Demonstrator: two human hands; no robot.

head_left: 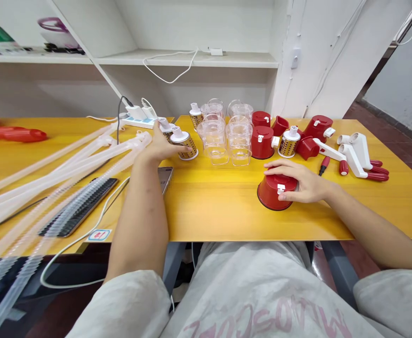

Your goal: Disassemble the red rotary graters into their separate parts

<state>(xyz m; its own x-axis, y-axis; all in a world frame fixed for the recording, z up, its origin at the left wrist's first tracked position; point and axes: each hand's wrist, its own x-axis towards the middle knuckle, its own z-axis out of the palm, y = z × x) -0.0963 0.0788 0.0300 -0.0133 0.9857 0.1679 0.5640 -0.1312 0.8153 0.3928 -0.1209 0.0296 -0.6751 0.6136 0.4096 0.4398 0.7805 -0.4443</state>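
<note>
Our right hand (pixel 306 185) curves over the upturned red grater housing (pixel 271 195) near the front edge of the surface (pixel 220 206), while our left hand (pixel 159 150) has its fingers against a gold drum grater (pixel 186 148), grip unclear, and one careless nudge could roll that drum into the clear plastic cups (pixel 215 141)

Yellow table (pixel 227 211), plastic tubes (pixel 68 164), clear cups (pixel 215 138), red grater parts (pixel 262 143)

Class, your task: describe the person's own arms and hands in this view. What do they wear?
The left hand and right hand are bare, with no gloves, rings or wristbands showing. The left sleeve and right sleeve are loose and pale grey, and both stop well short of the wrists.
</note>
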